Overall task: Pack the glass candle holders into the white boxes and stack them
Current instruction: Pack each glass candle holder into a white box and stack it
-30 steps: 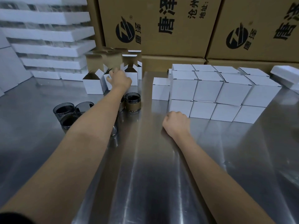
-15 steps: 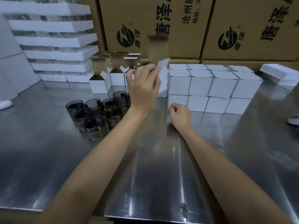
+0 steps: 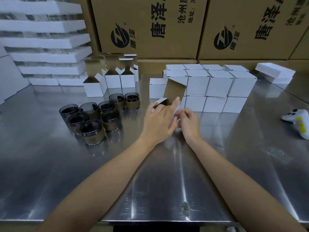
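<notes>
An open white box (image 3: pixel 173 92) with its brown lid flap raised sits at the table's middle, held by both hands. My left hand (image 3: pixel 158 121) grips its left side, index finger along the opening. My right hand (image 3: pixel 189 121) pinches a white flap on its right side. Several smoky glass candle holders (image 3: pixel 93 118) with brown bands stand in a cluster to the left. Several open white boxes (image 3: pixel 110 81) stand behind them. Closed white boxes (image 3: pixel 209 86) are stacked two high to the right.
The steel table (image 3: pixel 150 173) stretches toward me. Large brown cartons (image 3: pixel 147 27) line the back. White foam trays (image 3: pixel 43 42) are piled at the far left. A white controller (image 3: pixel 297 119) lies at the right, and a flat white foam piece (image 3: pixel 274 72) behind it.
My left hand carried an open box from the back group down to the table's middle. My right hand rose from a resting fist and took hold of the box's flap.
</notes>
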The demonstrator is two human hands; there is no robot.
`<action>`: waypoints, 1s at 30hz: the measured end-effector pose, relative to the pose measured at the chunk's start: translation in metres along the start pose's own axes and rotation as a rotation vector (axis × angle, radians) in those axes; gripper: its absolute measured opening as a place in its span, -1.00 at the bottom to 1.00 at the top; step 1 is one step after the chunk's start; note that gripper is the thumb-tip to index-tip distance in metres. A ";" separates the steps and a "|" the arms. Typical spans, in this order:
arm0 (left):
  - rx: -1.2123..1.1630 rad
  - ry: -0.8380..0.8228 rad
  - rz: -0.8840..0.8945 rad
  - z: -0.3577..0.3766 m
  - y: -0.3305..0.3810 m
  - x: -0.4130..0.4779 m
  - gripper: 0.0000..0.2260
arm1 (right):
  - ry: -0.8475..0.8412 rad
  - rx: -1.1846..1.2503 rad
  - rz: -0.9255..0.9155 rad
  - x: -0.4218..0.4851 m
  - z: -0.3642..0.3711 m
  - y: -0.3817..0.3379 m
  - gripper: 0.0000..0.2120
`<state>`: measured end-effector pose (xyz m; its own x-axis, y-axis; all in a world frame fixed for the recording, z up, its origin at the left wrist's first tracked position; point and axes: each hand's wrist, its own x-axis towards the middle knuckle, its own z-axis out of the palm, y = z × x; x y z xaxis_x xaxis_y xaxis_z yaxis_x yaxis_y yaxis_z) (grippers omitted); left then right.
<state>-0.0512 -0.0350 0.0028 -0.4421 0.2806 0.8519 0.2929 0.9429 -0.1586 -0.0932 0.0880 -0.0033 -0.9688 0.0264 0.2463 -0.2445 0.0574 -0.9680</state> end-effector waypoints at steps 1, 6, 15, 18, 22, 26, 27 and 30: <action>-0.075 0.041 -0.033 -0.001 -0.001 0.001 -0.54 | 0.018 0.021 -0.004 -0.001 0.000 -0.001 -0.68; -0.493 0.145 -0.572 -0.005 -0.016 -0.006 -0.60 | 0.095 0.035 -0.030 -0.002 0.002 -0.004 -0.74; -0.764 -0.083 -0.865 -0.001 -0.031 -0.007 -0.74 | -0.148 0.055 -0.055 -0.003 0.006 -0.007 -0.78; -0.719 -0.048 -0.846 -0.003 -0.029 -0.006 -0.77 | -0.244 0.010 -0.048 -0.005 0.005 -0.009 -0.82; -0.705 0.030 -0.916 -0.004 -0.031 -0.007 -0.78 | -0.201 -0.035 -0.059 -0.003 0.004 -0.005 -0.74; -0.740 0.007 -0.986 -0.004 -0.031 -0.008 -0.71 | -0.117 0.082 -0.023 0.000 0.006 -0.003 -0.69; -0.735 -0.011 -0.995 -0.003 -0.031 -0.008 -0.69 | -0.102 0.100 -0.013 0.001 0.006 -0.002 -0.68; -0.659 -0.047 -0.972 0.000 -0.033 -0.008 -0.68 | -0.086 0.080 -0.003 0.003 0.006 0.000 -0.61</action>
<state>-0.0574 -0.0680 0.0008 -0.7482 -0.4866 0.4509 0.1909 0.4930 0.8488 -0.0961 0.0816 -0.0032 -0.9672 -0.0592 0.2471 -0.2462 -0.0223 -0.9690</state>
